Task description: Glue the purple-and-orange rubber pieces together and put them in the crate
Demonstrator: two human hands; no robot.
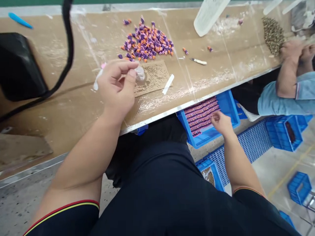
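The left hand [116,88] is held up over the table [81,39], thumb and fingers by a clear lump [140,73], though a grip can't be told; the right hand [221,123] is down on purple-pink rows [200,114] in a blue crate [228,105]. Rows could be knocked askew if that crate gets bumped, and the loose purple-orange pile [146,42] could be scattered by a stray elbow

I'm wearing a black short-sleeved top [167,193]. My left sleeve [66,219] ends in 2 thin stripes [61,206] at the hem, 1 red and 1 yellow, and my right sleeve [256,205] has a thin trim line [248,190] too. My left hand [118,88] and right hand [221,123] are bare.
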